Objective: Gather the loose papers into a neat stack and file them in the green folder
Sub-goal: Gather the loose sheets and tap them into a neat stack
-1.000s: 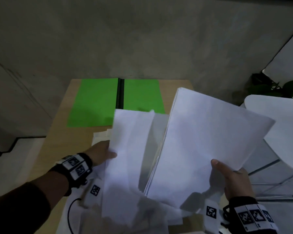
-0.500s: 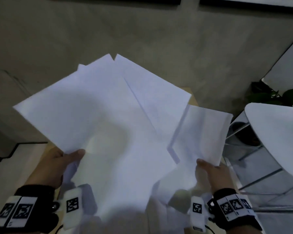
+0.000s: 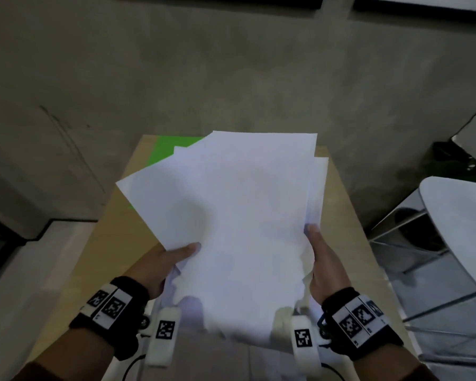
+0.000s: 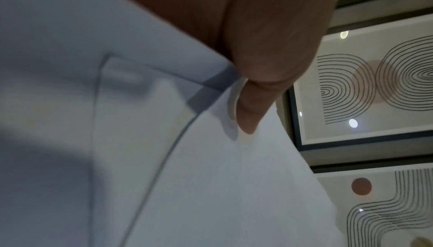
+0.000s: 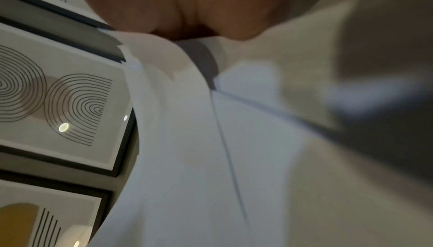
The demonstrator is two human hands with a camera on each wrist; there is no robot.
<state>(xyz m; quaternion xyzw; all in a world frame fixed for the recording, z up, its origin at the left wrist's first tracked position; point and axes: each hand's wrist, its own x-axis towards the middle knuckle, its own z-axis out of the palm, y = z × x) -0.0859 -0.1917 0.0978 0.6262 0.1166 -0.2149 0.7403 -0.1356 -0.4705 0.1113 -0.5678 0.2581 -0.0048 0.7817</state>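
gripping the papers (image 3: 239, 229), left hand (image 3: 162, 266) and right hand (image 3: 323, 266) hide the green folder (image 3: 173, 148).

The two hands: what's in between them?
In the head view, the sheaf of white papers spans the gap, the left hand gripping one side and the right hand the other.

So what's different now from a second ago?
The two fanned bunches of papers have been brought together into one rough pile between the left hand and right hand, and lowered, uncovering a corner of the green folder. Both hands still grip; sheets still uneven.
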